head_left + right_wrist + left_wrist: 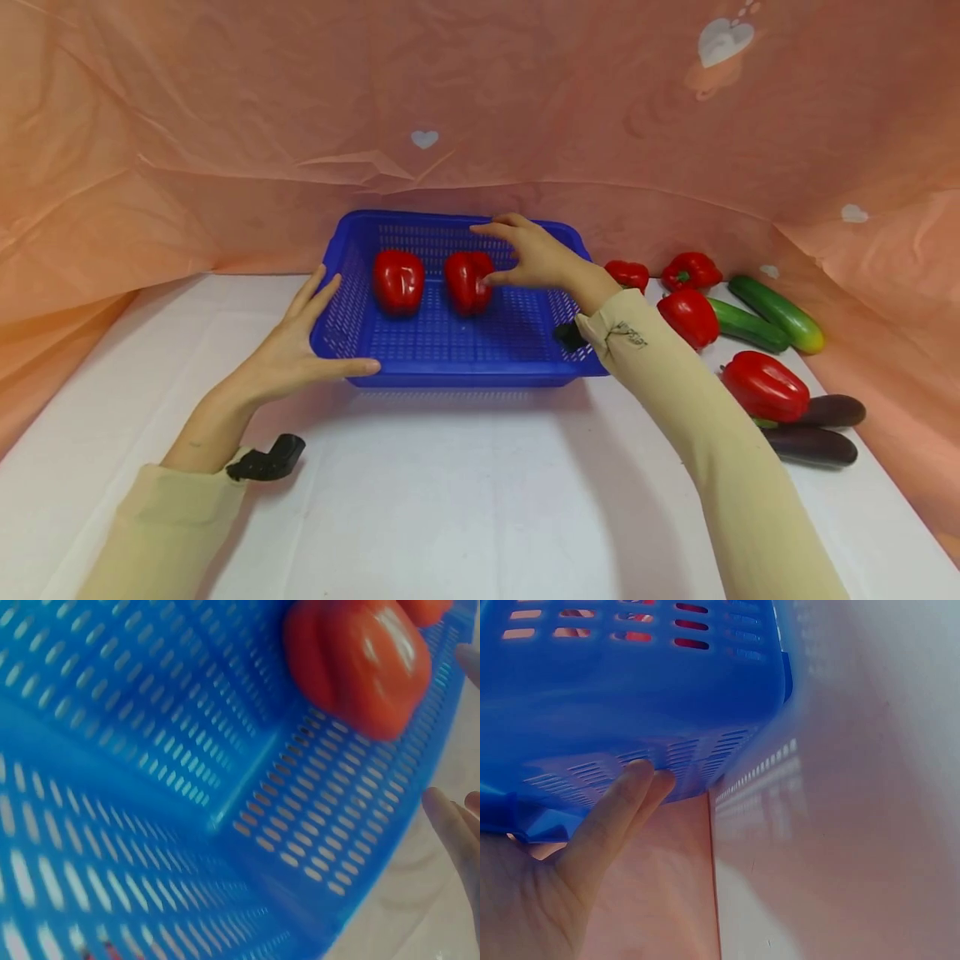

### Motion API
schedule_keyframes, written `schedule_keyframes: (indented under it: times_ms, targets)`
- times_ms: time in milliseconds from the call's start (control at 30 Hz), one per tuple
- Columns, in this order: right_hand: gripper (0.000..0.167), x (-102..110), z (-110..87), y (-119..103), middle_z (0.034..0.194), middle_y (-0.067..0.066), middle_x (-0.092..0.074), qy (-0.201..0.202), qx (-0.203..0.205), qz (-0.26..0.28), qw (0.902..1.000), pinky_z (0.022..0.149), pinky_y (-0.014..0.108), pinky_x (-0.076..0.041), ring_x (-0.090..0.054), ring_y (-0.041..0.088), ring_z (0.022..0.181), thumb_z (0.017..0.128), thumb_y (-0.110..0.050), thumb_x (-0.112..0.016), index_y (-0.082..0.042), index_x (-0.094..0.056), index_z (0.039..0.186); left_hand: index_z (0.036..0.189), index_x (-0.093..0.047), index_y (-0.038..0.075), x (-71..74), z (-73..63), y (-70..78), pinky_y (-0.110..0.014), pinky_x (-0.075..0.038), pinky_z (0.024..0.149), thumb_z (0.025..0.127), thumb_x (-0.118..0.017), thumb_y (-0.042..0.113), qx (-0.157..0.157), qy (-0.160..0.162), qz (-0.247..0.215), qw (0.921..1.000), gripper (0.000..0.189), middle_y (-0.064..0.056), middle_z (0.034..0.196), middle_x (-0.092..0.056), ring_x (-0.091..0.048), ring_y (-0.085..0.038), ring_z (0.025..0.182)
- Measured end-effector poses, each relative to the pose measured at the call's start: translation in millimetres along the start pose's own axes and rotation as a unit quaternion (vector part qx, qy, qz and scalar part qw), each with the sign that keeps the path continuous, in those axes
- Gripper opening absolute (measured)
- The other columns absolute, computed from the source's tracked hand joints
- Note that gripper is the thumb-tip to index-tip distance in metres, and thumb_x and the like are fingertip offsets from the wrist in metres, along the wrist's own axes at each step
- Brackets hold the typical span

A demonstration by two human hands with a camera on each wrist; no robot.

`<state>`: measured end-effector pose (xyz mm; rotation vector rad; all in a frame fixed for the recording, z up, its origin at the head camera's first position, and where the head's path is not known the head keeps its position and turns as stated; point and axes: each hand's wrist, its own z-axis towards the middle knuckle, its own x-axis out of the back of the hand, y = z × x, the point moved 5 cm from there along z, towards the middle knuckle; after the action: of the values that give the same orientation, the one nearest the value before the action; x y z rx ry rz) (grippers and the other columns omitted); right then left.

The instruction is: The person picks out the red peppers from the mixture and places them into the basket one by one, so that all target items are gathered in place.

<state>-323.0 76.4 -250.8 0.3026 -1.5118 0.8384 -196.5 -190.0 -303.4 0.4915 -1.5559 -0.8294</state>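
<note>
A blue plastic basket [450, 368] with slotted walls stands in the middle, two red bell peppers in it. My left hand [288, 354] holds its left end, thumb along the front rim and fingers against the outer wall. In the left wrist view two fingers [622, 799] lie along the slotted side. Over the basket's right half, my right hand [536, 254] has its fingers spread apart with nothing between them. Its thumb overlaps the right pepper [467, 287] in the head view; the left pepper [399, 282] sits beside it. The right wrist view shows fingers [454, 840] beyond the rim.
At the right of the white table [420, 492] lie several more red peppers [765, 386], a cucumber [780, 312], another green one beside it, and two dark eggplants [810, 444]. A peach cloth [525, 100] with hearts rises behind the basket.
</note>
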Motion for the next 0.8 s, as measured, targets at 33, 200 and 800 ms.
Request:
schedule_keyframes:
  times_ms: [33,200,800]
  targets:
    - [0.071,2.7,-1.4,-1.0,0.148,0.023,-0.034,0.006,0.006,0.001,1.0000,0.109,0.049,-0.038,-0.037,0.037,0.136,0.081,-0.024,-0.076,-0.010,-0.045,0.143,0.156,-0.001,0.023,0.4,-0.2,-0.3,-0.074,-0.017,0.105,0.072,-0.082,0.043,0.000,0.000,0.001,1.0000,0.118,0.007,0.161,0.016,0.000,-0.044,0.146]
    - [0.067,14.0,-5.6,-2.5,0.143,0.024,-0.041,0.029,0.029,-0.005,0.9991,0.110,0.050,-0.036,-0.039,0.037,0.134,0.080,-0.022,-0.076,-0.006,-0.049,0.140,0.156,-0.001,0.021,3.2,-1.9,-2.4,-0.074,-0.016,0.105,0.072,-0.082,0.043,0.001,0.003,0.006,1.0000,0.119,0.005,0.161,0.016,0.000,-0.044,0.146]
    - [0.066,40.2,-26.5,23.1,0.147,0.025,-0.036,0.037,-0.012,-0.022,0.9990,0.113,0.060,-0.025,-0.032,0.040,0.138,0.080,-0.024,-0.076,-0.010,-0.050,0.139,0.156,-0.001,0.020,4.5,1.3,-6.8,-0.075,-0.016,0.105,0.072,-0.082,0.043,0.002,0.003,0.009,1.0000,0.119,0.003,0.161,0.016,0.000,-0.046,0.145]
